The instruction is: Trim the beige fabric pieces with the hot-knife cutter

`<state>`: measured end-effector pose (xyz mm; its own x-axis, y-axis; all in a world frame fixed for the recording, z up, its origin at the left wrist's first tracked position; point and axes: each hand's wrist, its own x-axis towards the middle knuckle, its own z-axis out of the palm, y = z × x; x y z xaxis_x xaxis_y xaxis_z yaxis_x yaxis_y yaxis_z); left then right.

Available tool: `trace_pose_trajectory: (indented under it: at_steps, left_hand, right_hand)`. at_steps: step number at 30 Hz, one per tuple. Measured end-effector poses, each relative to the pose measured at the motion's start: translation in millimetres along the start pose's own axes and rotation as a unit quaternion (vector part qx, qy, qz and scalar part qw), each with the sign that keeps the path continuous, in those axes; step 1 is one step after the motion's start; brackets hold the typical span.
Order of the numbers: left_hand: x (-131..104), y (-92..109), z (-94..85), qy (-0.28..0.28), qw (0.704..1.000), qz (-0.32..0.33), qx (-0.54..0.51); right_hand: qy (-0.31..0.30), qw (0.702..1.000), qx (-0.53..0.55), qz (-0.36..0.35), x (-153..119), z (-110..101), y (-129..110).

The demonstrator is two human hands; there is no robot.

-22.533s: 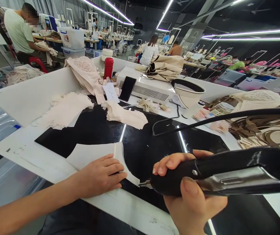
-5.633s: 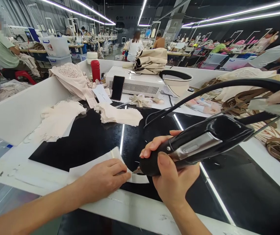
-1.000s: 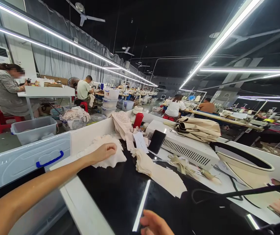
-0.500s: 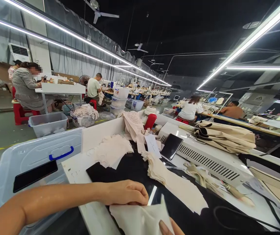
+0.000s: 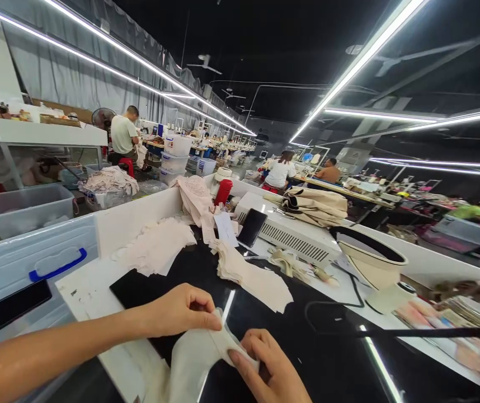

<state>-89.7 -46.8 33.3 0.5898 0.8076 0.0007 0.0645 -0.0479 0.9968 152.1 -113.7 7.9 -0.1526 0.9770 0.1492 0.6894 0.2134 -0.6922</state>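
A pale cream fabric piece [image 5: 196,358] hangs over the near edge of the glossy black work surface [image 5: 282,330]. My left hand [image 5: 183,310] pinches its top edge between thumb and curled fingers. On its right edge my right hand [image 5: 265,364] is closed, thumb on top. Beyond my hands, a stack of pale cut pieces [image 5: 250,274] lies on the black surface, with another spread pile [image 5: 156,243] to the left. A white paper slip [image 5: 225,228] with writing rests by a black phone [image 5: 252,226].
A white vented machine housing [image 5: 294,235] bears folded beige fabric [image 5: 318,206]. Behind the piles stands a red bottle [image 5: 223,192]. At left is a plastic bin lid with a blue handle [image 5: 59,266]. A black cable crosses at right. Other people sit in the background.
The view has turned right. My right hand has come further into view, and both hands now grip the fabric closer together. The fabric has been lifted and its edge now slants.
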Motion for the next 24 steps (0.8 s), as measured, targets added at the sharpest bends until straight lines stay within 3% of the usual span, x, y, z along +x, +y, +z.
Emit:
trace_pose_trajectory:
  at_steps: [3, 5, 8, 11, 14, 19, 24]
  left_hand:
    - [-1.5, 6.5, -1.4, 0.001, 0.999, 0.027, 0.033]
    - [-3.1, 12.1, 1.8, -0.026, 0.999, 0.018, 0.039]
    - [-4.6, 18.5, 9.6, -0.065, 0.997, -0.010, 0.034]
    - [-4.8, 16.9, 15.2, -0.062, 0.997, -0.008, 0.048]
    - [-5.5, 8.1, 15.6, -0.069, 0.997, -0.009, 0.036]
    - [-8.7, 1.1, 12.5, -0.074, 0.996, -0.037, 0.023]
    - [-6.3, 7.4, 13.4, -0.042, 0.997, -0.024, 0.060]
  right_hand:
    - [0.050, 0.999, -0.003, -0.005, -1.3, -6.5, 5.0]
    - [0.052, 0.997, 0.059, -0.022, -0.5, -4.3, -1.0]
    - [-0.056, 0.979, 0.194, -0.018, 1.7, 6.7, -18.6]
    - [-0.184, 0.927, 0.326, 0.037, 1.6, 20.6, -31.4]
    - [-0.194, 0.876, 0.436, 0.061, -1.3, 29.4, -32.8]
    - [-0.141, 0.886, 0.435, 0.075, -2.6, 31.1, -29.4]
    - [-0.189, 0.906, 0.366, 0.094, -1.8, 32.9, -35.8]
